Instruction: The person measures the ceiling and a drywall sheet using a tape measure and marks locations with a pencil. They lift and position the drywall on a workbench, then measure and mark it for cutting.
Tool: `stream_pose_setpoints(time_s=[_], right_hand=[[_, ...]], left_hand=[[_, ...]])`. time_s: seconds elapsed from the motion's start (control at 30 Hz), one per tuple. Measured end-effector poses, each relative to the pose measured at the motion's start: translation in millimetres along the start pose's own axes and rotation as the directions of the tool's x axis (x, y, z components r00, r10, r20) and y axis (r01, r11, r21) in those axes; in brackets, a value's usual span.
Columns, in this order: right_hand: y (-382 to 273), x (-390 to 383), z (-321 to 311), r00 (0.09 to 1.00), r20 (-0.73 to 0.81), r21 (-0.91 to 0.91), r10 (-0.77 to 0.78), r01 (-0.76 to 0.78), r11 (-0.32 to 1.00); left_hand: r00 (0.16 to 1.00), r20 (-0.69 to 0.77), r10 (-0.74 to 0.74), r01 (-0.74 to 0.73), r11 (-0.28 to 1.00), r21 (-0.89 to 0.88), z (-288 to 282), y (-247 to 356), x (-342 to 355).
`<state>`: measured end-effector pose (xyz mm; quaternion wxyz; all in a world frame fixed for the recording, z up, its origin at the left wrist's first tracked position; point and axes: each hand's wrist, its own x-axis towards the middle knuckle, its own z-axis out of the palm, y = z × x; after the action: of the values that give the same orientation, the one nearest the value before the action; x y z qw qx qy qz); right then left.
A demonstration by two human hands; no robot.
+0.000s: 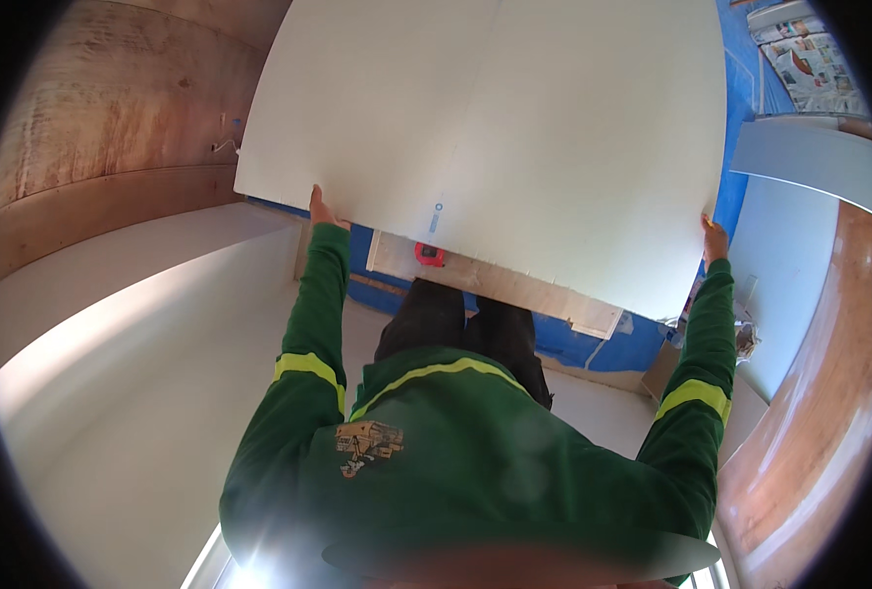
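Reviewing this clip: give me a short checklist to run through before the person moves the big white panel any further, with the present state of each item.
1. Left hand grips the edge of the white panel: ok.
2. Right hand grips the opposite edge: ok.
3. Panel lifted off the floor: cannot tell; its far edge is out of view.
4. Small red tool lies on the pale board near the feet, under the panel: not ok, a possible trip hazard.
5. Grey sheet at the right stands apart from the panel: ok.
6. View of the blue floor covering ahead: not ok, the panel hides most of it.
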<state>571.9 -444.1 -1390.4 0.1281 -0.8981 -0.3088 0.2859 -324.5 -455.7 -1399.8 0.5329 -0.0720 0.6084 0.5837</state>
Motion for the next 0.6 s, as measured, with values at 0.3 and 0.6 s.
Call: stream_pose_setpoints(time_s=[0.3,0.6], right_hand=[[30,-126,-7,0.736,-0.497,-0.374,-0.460,0.297,0.879],[-6,-399,183,0.877,0.450,0.890,0.170,-0.455,-0.008]], left_hand=[[0.979,0.187,0.077,-0.200,0.502,0.842,-41,-112,-90],[0.826,0.390,0.407,-0.456,0.078,0.886,11,-176,-156]])
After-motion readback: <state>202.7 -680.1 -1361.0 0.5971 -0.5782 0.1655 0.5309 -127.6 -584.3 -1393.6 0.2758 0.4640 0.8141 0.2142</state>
